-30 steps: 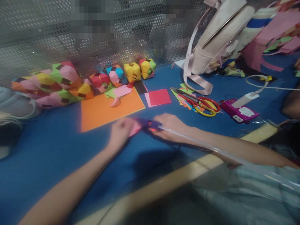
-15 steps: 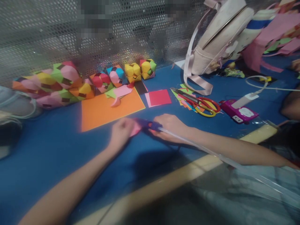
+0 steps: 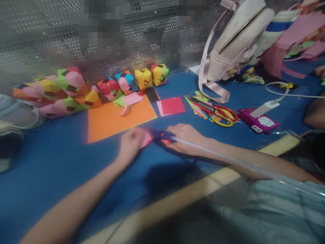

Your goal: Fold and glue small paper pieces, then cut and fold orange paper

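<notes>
My left hand (image 3: pixel 130 142) is closed on a small piece of pink paper (image 3: pixel 146 139), pinched at its edge. My right hand (image 3: pixel 185 137) grips a dark blue hot glue gun (image 3: pixel 157 134), whose nozzle end points left and meets or nearly meets the pink paper. A small orange-red light glows on the gun. From its rear a long clear glue stick (image 3: pixel 215 151) runs back over my right forearm. Both hands hover low over the blue surface (image 3: pixel 101 189), just in front of an orange sheet (image 3: pixel 106 125). The exact contact of nozzle and paper is blurred.
Folded paper balls (image 3: pixel 143 78) line the metal mesh at the back. Red and pink squares (image 3: pixel 173 105), red-and-yellow scissors (image 3: pixel 218 112) on paper scraps, and a purple power adapter (image 3: pixel 259 121) lie ahead. A pale backpack (image 3: pixel 233 44) stands behind. Another person's arm (image 3: pixel 316 113) shows at right.
The clear glue stick's rear part has swung upward slightly over my right forearm. Both hands keep almost the same place and grip.
</notes>
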Motion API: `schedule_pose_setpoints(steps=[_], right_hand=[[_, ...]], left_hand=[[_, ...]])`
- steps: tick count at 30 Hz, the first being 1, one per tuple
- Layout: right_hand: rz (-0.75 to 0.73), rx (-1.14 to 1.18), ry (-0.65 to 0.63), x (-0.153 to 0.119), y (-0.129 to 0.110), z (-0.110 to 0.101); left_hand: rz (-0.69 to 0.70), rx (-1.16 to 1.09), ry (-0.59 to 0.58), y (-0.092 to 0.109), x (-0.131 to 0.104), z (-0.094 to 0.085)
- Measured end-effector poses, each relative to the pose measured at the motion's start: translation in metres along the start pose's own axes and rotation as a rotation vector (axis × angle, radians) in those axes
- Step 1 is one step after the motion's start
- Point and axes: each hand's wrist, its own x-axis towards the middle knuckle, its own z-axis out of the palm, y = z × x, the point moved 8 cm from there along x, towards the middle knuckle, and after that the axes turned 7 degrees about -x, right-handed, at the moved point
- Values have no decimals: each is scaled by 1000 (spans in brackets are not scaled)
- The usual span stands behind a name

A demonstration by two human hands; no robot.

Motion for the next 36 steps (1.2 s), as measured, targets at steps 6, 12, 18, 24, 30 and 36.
schedule_pose_setpoints(steps=[6, 12, 18, 24, 30, 36], right_hand=[[51, 12, 14, 1, 4, -1], [-5, 50, 51, 0, 1, -2], [-3, 39, 99, 0, 3, -3], [-29, 56, 143, 0, 2, -2], [-26, 45, 177, -1, 2, -4], [-10, 35, 192, -1, 3, -7]], left_hand=[[-5, -6, 10, -1, 1, -1], [3, -17, -15, -3, 2, 1], [-1, -18, -12, -4, 2, 1], [1, -22, -27, -4, 1, 2], [9, -32, -36, -4, 2, 3], [16, -31, -4, -4, 2, 0]])
